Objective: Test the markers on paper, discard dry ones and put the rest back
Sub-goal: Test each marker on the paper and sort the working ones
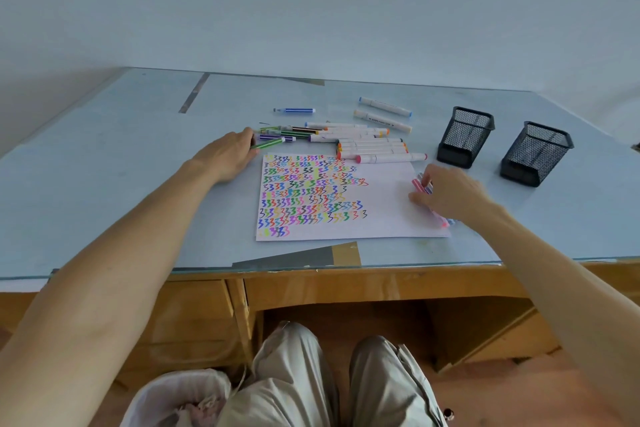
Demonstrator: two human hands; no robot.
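Two holders: black mesh holders (pixel 465 136) empty at the worktop's (pixel 104 184) right rear
My left hand (pixel 228 158): gripping a green marker (pixel 268 143) — beside the paper (pixel 381 204)
My right hand (pixel 446 192): clamped on a pink marker bundle (pixel 420 185) — paper's right edge

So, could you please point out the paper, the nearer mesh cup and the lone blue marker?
paper (pixel 388 204), head view, bare white area.
nearer mesh cup (pixel 533 156), head view, front wall.
lone blue marker (pixel 294 110), head view, barrel.

Capped markers (pixel 360 142) lie bunched just beyond the squiggle-covered paper (pixel 381 204) beside two mesh holders (pixel 465 137).
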